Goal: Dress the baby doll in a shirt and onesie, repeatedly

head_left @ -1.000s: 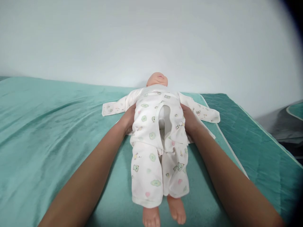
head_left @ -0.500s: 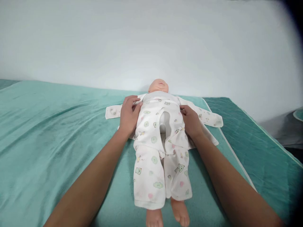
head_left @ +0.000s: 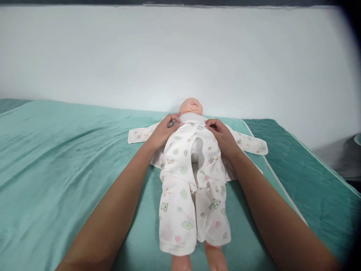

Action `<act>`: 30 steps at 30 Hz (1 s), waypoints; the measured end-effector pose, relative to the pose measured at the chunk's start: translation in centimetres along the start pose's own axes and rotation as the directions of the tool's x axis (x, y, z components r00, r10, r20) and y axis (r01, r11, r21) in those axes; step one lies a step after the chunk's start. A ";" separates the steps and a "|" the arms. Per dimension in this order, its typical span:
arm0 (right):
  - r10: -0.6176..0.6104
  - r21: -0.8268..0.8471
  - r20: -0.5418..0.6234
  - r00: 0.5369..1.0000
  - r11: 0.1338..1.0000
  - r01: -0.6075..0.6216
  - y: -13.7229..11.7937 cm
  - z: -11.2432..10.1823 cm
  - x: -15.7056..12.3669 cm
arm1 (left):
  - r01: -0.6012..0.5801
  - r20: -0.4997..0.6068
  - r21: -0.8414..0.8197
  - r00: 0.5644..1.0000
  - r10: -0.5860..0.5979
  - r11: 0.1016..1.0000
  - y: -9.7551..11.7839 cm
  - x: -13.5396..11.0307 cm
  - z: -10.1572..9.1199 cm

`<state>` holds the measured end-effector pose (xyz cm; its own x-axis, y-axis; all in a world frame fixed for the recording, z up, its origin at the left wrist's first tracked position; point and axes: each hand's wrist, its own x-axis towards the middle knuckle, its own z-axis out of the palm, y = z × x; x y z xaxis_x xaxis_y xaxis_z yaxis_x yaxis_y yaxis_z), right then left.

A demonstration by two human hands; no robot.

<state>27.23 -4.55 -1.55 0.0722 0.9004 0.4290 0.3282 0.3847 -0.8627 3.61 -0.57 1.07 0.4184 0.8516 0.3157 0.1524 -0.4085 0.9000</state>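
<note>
A baby doll lies on its back on a teal bed cover, head toward the wall. It wears a white printed top and matching trousers; the top gapes open down the middle. My left hand rests on the doll's left-side shoulder, fingers pinching the top's collar edge. On the other shoulder, my right hand pinches the opposite collar edge. The top's sleeves lie spread flat to both sides.
A plain white wall stands just behind the doll's head. The bed's right edge has a white piping, with a darker quilted teal cover beyond it.
Both hands have slid from the doll's waist up along its sides to the shoulders and closed on the collar of the top. The view has tilted slightly.
</note>
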 end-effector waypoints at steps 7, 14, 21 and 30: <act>-0.050 -0.022 0.165 0.985 0.998 0.055 -0.4 -0.4 1.2 | -0.021 0.061 0.038 0.998 0.019 0.999 0.5 0.5 -0.2; -0.040 -0.014 0.214 0.976 0.999 0.044 -1.0 -0.4 2.2 | -0.049 0.098 0.074 0.994 0.041 0.996 0.0 1.6 -0.5; 0.138 0.063 0.285 0.949 0.985 -0.162 -1.2 -0.4 3.2 | -0.073 0.014 0.170 0.997 0.072 0.983 -0.3 3.8 -0.2; 0.192 -0.036 0.159 0.968 0.981 -0.188 -0.2 -0.2 5.7 | 0.005 -0.080 0.257 0.997 0.016 0.966 -1.2 6.4 0.3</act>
<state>27.77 0.45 1.16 -0.0173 0.9781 0.2073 0.3420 0.2006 -0.9180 6.38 5.23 1.88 0.3480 0.8684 0.3533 0.3795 -0.4751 0.7939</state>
